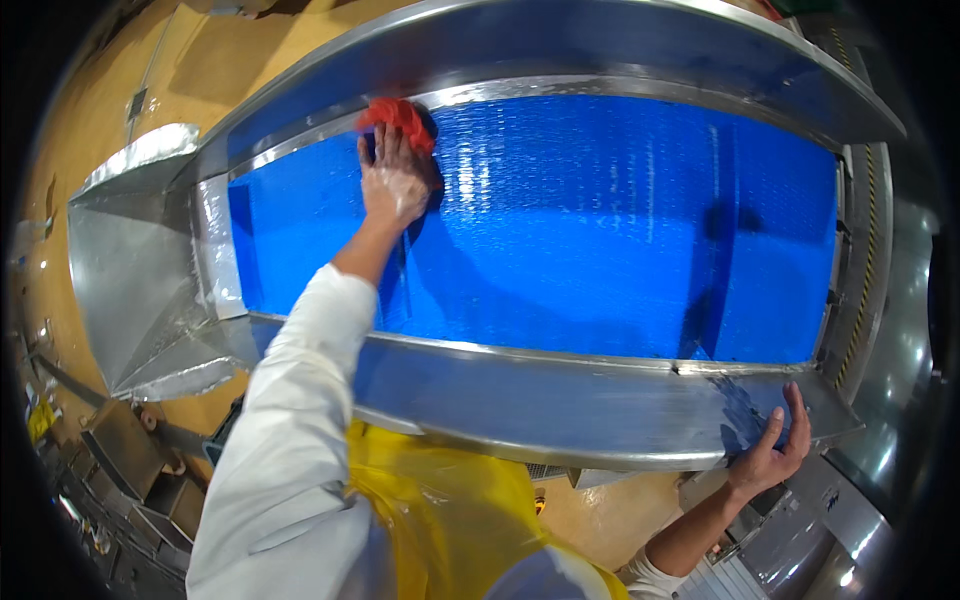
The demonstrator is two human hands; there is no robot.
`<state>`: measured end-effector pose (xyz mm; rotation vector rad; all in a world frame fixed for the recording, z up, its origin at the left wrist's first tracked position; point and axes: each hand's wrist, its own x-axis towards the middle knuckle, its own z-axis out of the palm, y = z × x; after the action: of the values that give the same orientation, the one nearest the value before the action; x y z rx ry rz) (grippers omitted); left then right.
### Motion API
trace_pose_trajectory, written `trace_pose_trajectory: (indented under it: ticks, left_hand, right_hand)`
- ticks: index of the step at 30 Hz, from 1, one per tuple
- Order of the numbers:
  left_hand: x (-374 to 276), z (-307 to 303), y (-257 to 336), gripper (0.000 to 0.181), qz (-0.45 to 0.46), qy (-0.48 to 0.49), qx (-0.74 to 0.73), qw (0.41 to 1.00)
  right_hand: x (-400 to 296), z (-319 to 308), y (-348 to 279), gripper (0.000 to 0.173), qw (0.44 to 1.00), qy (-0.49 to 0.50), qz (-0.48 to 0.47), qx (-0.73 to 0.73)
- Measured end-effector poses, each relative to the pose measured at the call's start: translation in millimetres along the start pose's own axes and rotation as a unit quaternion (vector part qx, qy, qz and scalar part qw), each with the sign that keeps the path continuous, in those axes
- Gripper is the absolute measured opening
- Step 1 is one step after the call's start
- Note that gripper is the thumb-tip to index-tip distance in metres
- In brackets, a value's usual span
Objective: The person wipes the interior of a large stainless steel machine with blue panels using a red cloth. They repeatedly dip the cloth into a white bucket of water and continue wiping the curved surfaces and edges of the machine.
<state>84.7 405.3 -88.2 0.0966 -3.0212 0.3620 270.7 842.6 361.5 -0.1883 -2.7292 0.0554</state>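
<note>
My left hand (394, 180) presses a bunched red cloth (397, 120) at the far edge of a wet blue conveyor belt (540, 277). Its fingers point away from me and lie over part of the cloth. At the near right, my right hand (776, 454) is held over the rim of the near stainless steel side wall (540, 405), fingers apart and holding nothing. Whether it touches the metal I cannot tell. Water glistens on the belt, and raised cross ribs (721, 247) run across it.
The far steel side wall (525, 45) slopes up behind the belt. A steel chute (142, 247) adjoins the left end. A black-and-yellow striped strip (862, 277) runs past the right end. Steel boxes (127, 450) stand lower left on the tan floor (232, 52).
</note>
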Motion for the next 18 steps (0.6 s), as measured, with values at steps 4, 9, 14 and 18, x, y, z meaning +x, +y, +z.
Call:
trace_pose_trajectory:
  ticks: [4,9,14,18]
  left_hand:
    - [52.5,-75.2,58.6,0.044,-0.125,0.077,-0.344,0.928]
    - [109.3,-229.1,225.5,0.071,0.130,0.060,-0.457,0.878]
    - [88.2,-225.1,171.0,0.075,0.226,0.159,-0.506,0.817]
    - [58.0,-89.2,49.4,0.068,0.086,0.107,-0.520,0.843]
  right_hand:
    - [3.4,3.6,-4.6,0.037,0.999,0.031,-0.003,0.018]
    - [2.9,7.1,-11.3,0.037,0.999,0.026,-0.025,0.012]
    - [-2.6,-1.8,-5.9,0.038,0.998,0.028,-0.046,0.014]
    - [-8.1,-3.7,6.6,0.043,0.997,0.020,-0.049,0.052]
